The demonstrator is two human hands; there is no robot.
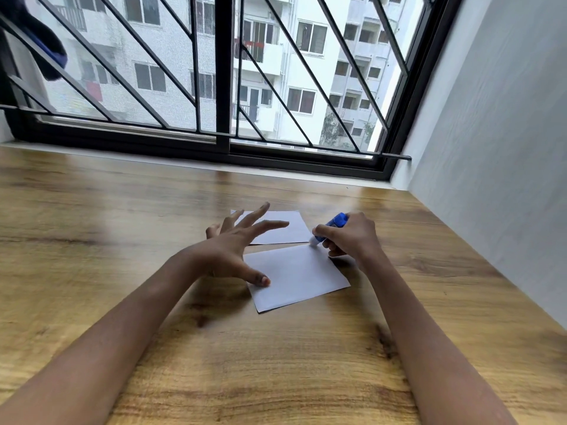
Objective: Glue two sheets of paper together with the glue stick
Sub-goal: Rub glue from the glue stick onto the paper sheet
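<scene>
Two white sheets of paper lie on the wooden table (122, 228). The near sheet (302, 277) is in front of me, and the far sheet (285, 230) lies just behind it. My left hand (236, 250) has its fingers spread, and its thumb presses the near sheet's left edge. My right hand (349, 236) grips a blue glue stick (333, 225) tilted down to the left. Its white tip touches the near sheet's far right corner.
A black window frame with diagonal bars (224, 87) runs along the table's far edge. A grey wall (497, 148) bounds the table on the right. A dark object (36, 41) hangs at the top left.
</scene>
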